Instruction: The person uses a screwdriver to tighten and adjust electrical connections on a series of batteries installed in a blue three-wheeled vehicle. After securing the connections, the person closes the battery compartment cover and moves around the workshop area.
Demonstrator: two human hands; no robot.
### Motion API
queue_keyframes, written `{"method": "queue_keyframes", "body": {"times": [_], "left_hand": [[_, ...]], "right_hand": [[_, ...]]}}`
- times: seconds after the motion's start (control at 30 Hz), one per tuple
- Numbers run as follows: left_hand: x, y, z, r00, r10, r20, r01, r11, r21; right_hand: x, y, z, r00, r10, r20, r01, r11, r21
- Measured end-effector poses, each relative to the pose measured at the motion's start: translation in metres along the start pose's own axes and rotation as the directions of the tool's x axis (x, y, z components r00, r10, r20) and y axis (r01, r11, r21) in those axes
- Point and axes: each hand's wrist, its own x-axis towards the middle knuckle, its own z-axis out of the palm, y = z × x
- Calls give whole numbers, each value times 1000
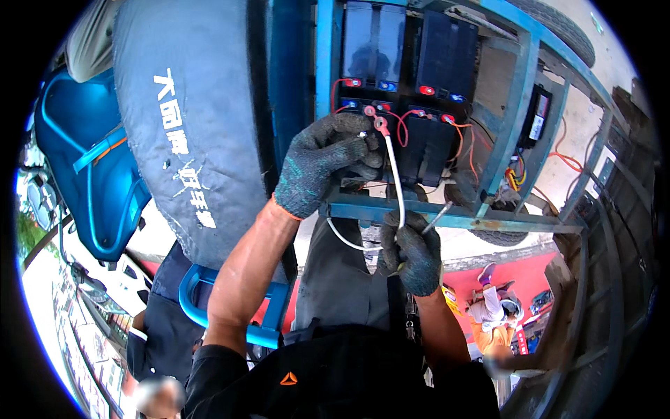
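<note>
My left hand (pixel 324 157), in a dark knit glove, pinches the upper end of a white cable (pixel 395 183) against a terminal of a black battery (pixel 426 143). A red ring lug (pixel 381 126) sits right beside my fingertips. My right hand (pixel 412 248), also gloved, grips a thin metal tool (pixel 438 215) and touches the lower loop of the white cable just below the blue metal frame bar (pixel 460 222). Several black batteries with red and blue terminal caps sit in the blue frame, joined by red wires (pixel 403 126).
A grey padded seat (pixel 188 119) with white characters fills the left. A blue vehicle body part (pixel 87 160) lies beyond it. A small black box (pixel 537 115) with orange and coloured wires hangs at the right of the frame. A tyre (pixel 558 24) shows at the top right.
</note>
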Motion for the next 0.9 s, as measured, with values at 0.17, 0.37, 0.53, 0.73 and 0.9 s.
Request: {"method": "queue_keyframes", "body": {"times": [0.17, 0.37, 0.53, 0.73, 0.9], "left_hand": [[4, -8, -6, 1000, 0, 0, 0, 993, -120], [-1, -32, -12, 990, -30, 137, 55, 982, -179], [-7, -51, -4, 999, -8, 53, 13, 994, -110], [-2, -65, -13, 998, 4, -68, 25, 912, 409], [-1, -73, -14, 992, -23, -126, 71, 915, 396]], "right_hand": [[5, 3, -10, 998, -23, 50, 23, 1000, 19], [12, 7, -20, 993, 106, 58, -115, 975, 193], [24, 16, -24, 970, 210, 124, -227, 963, 147], [35, 24, -27, 987, 161, -1, -147, 898, -414], [66, -5, -44, 961, -275, -25, 195, 742, -642]]}}
